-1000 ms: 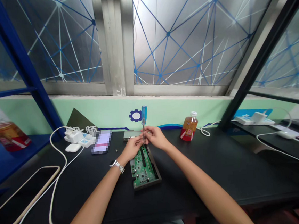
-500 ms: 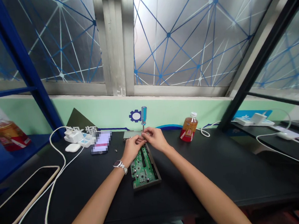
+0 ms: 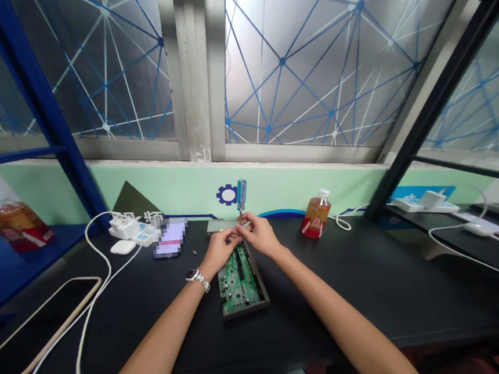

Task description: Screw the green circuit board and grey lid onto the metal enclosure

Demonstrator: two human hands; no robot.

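A green circuit board [image 3: 239, 279] lies in a dark metal tray on the black table [image 3: 371, 281], straight ahead of me. A screwdriver with a blue handle [image 3: 241, 194] stands upright over the board's far end. My right hand [image 3: 258, 234] pinches its metal shaft just below the handle. My left hand [image 3: 220, 248], with a watch on the wrist, has its fingertips closed round the lower shaft, touching the right hand. The tip of the tool is hidden behind my fingers.
An orange drink bottle [image 3: 315, 215] stands right of my hands. A phone [image 3: 169, 238], white chargers [image 3: 124, 227] and an earbud case [image 3: 122, 246] lie to the left, with white cables [image 3: 86, 317] looping across the table. Another bottle [image 3: 12, 224] sits on a blue shelf far left.
Both hands stay clasped on the upright screwdriver over the board. They have shifted very slightly, as has the view. Nothing was picked up or let go.
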